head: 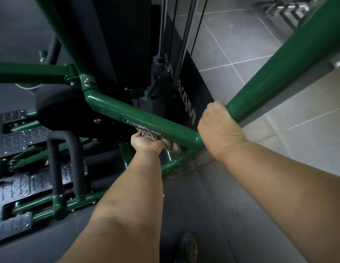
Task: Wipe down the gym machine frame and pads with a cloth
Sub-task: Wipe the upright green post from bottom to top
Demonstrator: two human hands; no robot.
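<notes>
A green tubular gym machine frame fills the view; its slanted lower bar (127, 112) carries a "MAXPUMP" label. My left hand (146, 144) grips a pale crumpled cloth (170, 146) and holds it against the underside of that bar, just below the label. My right hand (217, 126) is wrapped round the thick green upright tube (279, 73) where it meets the slanted bar. A round black pad (66, 111) sits left of the bar. Most of the cloth is hidden by my fingers and the bar.
Black foam-covered handles (61, 162) and metal tread foot plates (19, 141) lie at lower left. Cables and guide rods (176, 44) run up beside the black weight-stack shroud. Grey tiled floor (241, 44) spreads to the right; a dark shoe (188, 245) is at the bottom.
</notes>
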